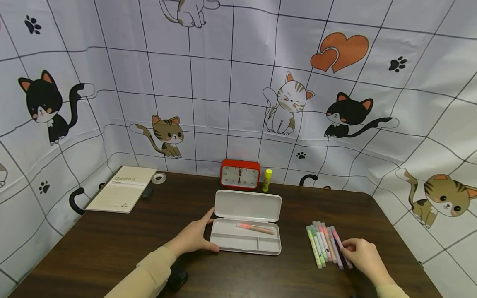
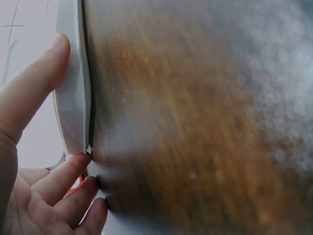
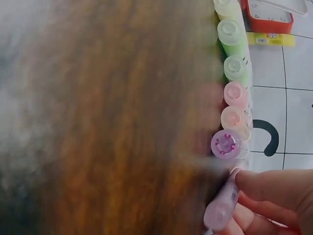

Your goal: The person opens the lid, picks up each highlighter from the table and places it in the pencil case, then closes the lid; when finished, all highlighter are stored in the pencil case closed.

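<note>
A white pencil case [image 1: 234, 243] lies with its lid [image 1: 247, 205] raised at the back. One marker [image 1: 257, 228] with an orange-pink end rests in its rear compartment; the two front compartments hold nothing. My left hand [image 1: 195, 236] grips the case's left end, thumb at the front corner and fingers farther back. To the right, several pastel markers [image 1: 321, 244] lie side by side in a row. At the row's right end my right hand [image 1: 360, 254] pinches a pinkish-purple marker [image 3: 222, 205] between thumb and fingers, tilted away from its purple neighbour [image 3: 226, 144] in the right wrist view.
Behind the case stand a red clock [image 1: 240, 174] and a yellow glue stick [image 1: 266, 180]. A notepad [image 1: 121, 190], a tape roll [image 1: 158, 178] and a small dark object [image 1: 147, 191] lie at the back left. A cat-print sheet [image 1: 208, 78] hangs behind the brown table [image 1: 149, 231].
</note>
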Demonstrator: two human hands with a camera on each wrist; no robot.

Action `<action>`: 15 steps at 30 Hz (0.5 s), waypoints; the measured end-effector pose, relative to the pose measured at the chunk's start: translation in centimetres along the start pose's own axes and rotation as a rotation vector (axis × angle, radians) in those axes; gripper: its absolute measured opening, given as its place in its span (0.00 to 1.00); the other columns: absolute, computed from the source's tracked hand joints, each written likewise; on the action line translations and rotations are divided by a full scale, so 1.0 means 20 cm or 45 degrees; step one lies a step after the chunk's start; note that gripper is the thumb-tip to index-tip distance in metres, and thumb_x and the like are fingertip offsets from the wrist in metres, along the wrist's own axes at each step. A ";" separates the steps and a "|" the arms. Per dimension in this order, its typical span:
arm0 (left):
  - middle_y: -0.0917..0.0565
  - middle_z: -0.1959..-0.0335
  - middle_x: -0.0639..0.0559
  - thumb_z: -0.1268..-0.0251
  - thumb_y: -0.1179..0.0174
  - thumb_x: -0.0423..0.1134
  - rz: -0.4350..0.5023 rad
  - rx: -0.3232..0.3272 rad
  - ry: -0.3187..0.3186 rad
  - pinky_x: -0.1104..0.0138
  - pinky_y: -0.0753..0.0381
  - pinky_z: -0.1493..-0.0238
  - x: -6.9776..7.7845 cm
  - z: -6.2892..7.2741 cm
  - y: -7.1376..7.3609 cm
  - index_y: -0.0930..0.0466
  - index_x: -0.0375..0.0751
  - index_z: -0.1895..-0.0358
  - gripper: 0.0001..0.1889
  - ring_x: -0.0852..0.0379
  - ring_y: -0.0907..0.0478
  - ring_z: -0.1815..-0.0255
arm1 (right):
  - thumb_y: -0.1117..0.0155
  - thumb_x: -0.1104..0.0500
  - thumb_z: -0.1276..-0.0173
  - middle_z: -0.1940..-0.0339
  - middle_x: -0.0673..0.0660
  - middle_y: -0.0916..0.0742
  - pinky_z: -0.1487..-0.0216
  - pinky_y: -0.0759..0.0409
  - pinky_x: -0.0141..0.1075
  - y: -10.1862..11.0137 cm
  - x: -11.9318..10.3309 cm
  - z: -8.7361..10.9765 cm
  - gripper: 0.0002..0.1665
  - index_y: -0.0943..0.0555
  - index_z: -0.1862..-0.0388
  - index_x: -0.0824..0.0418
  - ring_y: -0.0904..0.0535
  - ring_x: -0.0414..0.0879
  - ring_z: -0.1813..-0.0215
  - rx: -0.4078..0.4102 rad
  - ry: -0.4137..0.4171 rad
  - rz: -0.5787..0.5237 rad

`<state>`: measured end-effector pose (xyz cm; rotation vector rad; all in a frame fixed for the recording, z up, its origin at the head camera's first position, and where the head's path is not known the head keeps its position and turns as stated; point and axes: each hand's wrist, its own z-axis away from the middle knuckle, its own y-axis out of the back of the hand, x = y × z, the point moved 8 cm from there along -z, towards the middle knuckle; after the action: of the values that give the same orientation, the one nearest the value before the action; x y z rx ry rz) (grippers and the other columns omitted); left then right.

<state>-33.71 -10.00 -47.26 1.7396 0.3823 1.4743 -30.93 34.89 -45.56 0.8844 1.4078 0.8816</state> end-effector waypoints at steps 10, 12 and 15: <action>0.28 0.36 0.37 0.64 0.22 0.53 -0.003 0.005 -0.004 0.44 0.32 0.41 0.00 -0.01 0.00 0.58 0.41 0.23 0.65 0.37 0.28 0.39 | 0.36 0.64 0.42 0.74 0.57 0.15 0.68 0.21 0.46 0.02 0.02 0.00 0.11 0.17 0.66 0.73 0.19 0.50 0.70 0.024 -0.047 0.039; 0.28 0.36 0.37 0.64 0.22 0.53 -0.001 0.005 -0.003 0.44 0.32 0.41 0.00 0.00 0.00 0.58 0.41 0.24 0.65 0.37 0.28 0.40 | 0.37 0.64 0.43 0.75 0.55 0.15 0.69 0.22 0.44 0.02 0.03 0.00 0.10 0.17 0.66 0.73 0.21 0.48 0.72 0.029 -0.058 0.047; 0.28 0.36 0.37 0.64 0.22 0.53 0.005 0.005 -0.002 0.44 0.32 0.41 0.00 0.00 0.00 0.58 0.41 0.24 0.65 0.37 0.28 0.39 | 0.37 0.64 0.44 0.77 0.52 0.18 0.73 0.25 0.40 0.03 0.04 0.01 0.10 0.18 0.67 0.72 0.25 0.45 0.74 0.047 -0.071 0.055</action>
<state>-33.76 -10.03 -47.32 1.7457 0.3816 1.4754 -30.82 35.90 -45.27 0.9636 1.3655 0.8593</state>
